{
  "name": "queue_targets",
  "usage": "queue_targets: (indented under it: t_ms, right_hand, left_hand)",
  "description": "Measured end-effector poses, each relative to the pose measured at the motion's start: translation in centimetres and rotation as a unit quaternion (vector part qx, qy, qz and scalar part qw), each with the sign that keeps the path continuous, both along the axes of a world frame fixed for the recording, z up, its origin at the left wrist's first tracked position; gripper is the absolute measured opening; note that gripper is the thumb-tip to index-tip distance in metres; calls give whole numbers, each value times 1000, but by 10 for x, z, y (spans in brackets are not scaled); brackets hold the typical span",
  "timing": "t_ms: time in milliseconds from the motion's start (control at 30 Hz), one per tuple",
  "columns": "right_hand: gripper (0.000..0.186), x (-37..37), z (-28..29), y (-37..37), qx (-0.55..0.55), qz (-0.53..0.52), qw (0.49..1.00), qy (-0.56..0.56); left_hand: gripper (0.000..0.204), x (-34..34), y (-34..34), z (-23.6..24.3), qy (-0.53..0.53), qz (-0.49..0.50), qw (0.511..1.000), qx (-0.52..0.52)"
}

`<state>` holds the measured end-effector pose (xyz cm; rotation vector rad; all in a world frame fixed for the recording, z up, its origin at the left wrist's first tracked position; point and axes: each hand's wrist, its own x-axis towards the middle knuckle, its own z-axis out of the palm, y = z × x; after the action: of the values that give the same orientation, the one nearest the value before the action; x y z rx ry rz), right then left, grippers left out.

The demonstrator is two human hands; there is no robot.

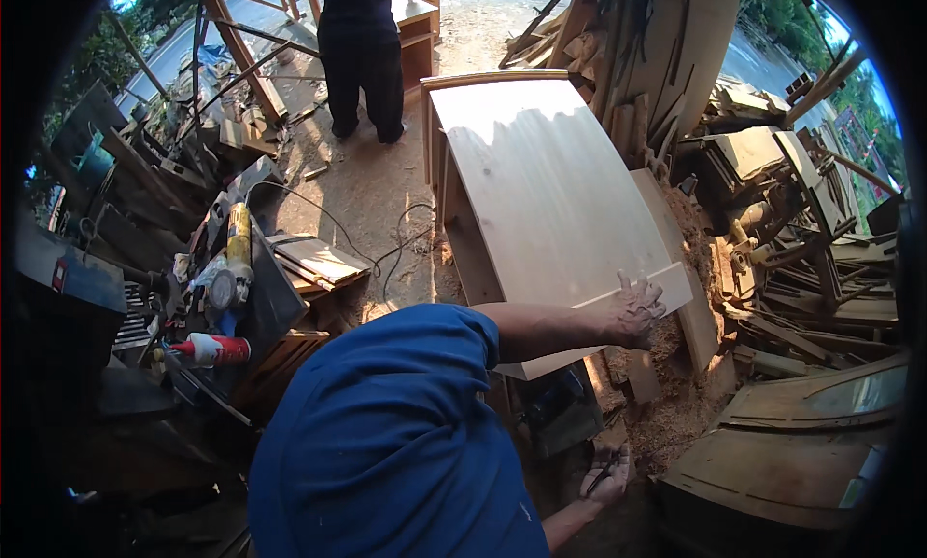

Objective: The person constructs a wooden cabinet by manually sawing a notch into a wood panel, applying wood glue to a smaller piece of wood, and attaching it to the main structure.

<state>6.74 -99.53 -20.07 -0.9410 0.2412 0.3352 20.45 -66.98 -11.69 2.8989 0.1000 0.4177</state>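
Probably light and stiff, the pale wooden strip [676, 286] across the wooden cabinet's [555, 191] near end suits holding by its long edges, the left hand [634, 312] splayed on it, the right hand's [608, 473] grip unclear.

Pale cream panel [560, 201] with faint brownish grain, plain cream strip [673, 288], solid blue shirt [386, 442], black trousers [365, 75], yellow can [238, 233], red-and-white bottle [217, 349], reddish-brown shavings [668, 423], brown woodwork [763, 461] with a greyish pane [855, 396], tan ground [391, 186] mottled with shadow
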Motion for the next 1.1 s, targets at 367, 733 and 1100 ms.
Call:
queue_targets:
  t_ms: [367,733,1100]
  right_hand:
    - [35,26,221,144,-160,202,862,-436]
    - [53,-45,333,246,-130,123,634,-752]
    - [34,-71,486,376,-408,408,634,-515]
  left_hand:
    - [51,-236,116,54,13,159,972,-174]
    - [49,-539,457,10,169,607,777,-18]
    - [55,-782,541,-41,215,656,723,10]
